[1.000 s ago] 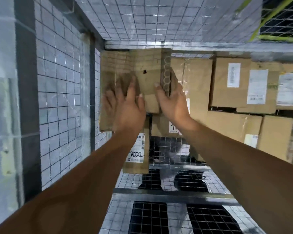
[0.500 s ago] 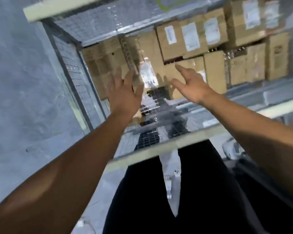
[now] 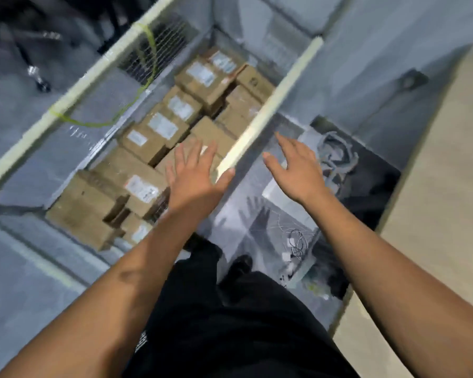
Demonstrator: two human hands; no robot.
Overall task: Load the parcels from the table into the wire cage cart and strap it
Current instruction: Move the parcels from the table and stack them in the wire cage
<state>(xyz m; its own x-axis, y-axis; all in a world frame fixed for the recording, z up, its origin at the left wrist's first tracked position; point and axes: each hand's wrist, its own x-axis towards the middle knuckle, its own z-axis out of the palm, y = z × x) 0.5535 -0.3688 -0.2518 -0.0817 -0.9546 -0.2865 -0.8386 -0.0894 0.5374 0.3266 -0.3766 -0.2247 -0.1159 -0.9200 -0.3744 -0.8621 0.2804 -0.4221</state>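
My left grip [image 3: 194,177] and right grip [image 3: 298,171] hold nothing, fingers spread. The blurry brown cardboard parcels [image 3: 115,170] may topple, unstrapped.

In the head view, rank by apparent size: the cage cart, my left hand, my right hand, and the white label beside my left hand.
1. wire cage cart, largest by far.
2. left hand and right hand, about alike; I won't rank them.
3. white label, smallest, though it lies farther away.

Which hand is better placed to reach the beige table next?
Probably the right hand: open, empty, nearer the beige table. The left hand hovers over brown cardboard parcels in the wire cage cart.
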